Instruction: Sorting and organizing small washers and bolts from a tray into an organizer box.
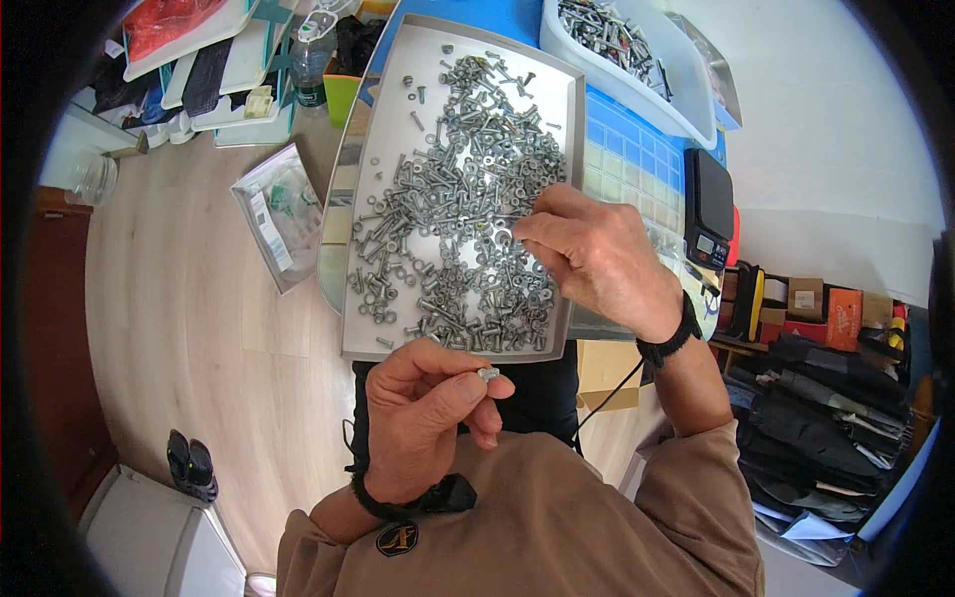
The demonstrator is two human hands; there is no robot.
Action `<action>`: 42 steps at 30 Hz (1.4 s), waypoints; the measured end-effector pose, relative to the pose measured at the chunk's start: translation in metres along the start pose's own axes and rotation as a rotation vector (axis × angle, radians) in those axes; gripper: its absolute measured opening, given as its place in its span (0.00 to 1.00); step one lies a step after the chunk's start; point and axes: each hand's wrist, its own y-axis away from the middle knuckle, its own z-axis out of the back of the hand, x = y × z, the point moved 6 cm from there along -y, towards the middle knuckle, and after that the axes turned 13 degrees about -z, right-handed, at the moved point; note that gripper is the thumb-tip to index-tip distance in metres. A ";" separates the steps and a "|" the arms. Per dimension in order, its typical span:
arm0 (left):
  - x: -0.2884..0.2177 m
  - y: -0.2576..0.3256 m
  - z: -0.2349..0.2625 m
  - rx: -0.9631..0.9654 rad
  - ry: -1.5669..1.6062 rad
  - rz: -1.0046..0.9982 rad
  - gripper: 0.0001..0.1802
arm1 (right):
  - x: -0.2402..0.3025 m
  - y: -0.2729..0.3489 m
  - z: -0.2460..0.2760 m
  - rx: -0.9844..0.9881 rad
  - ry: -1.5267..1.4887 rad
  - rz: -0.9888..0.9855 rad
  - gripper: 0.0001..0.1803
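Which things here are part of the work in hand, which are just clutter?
In use:
- left hand pinching a small bolt
- right hand reaching into the loose bolts and nuts
- metal tray holding them

Lying about:
- white bin of screws
- black scale
- plastic bottle
- clear bag on the floor
- shoes

Metal tray (pixel 398 80): plain silver-grey, carrying a pile of shiny silver-grey bolts, nuts and washers (pixel 463 199). The table (pixel 637 149) beyond the tray's right edge is bright blue with a pale squared grid; the bin (pixel 686 70) at its far corner is white, the scale (pixel 708 204) black. Sleeves (pixel 557 517) tan-brown, wristbands (pixel 668 338) black, floor (pixel 189 298) pale wood grain.
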 end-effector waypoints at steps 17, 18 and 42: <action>0.000 0.000 0.002 -0.022 0.029 -0.022 0.06 | -0.005 -0.005 0.001 -0.026 -0.012 -0.015 0.09; -0.001 0.000 0.002 -0.013 0.027 -0.025 0.06 | -0.003 -0.004 0.003 -0.057 -0.046 -0.001 0.09; -0.001 0.002 -0.001 -0.038 -0.257 -0.114 0.06 | -0.006 0.012 0.010 -0.107 -0.064 0.160 0.13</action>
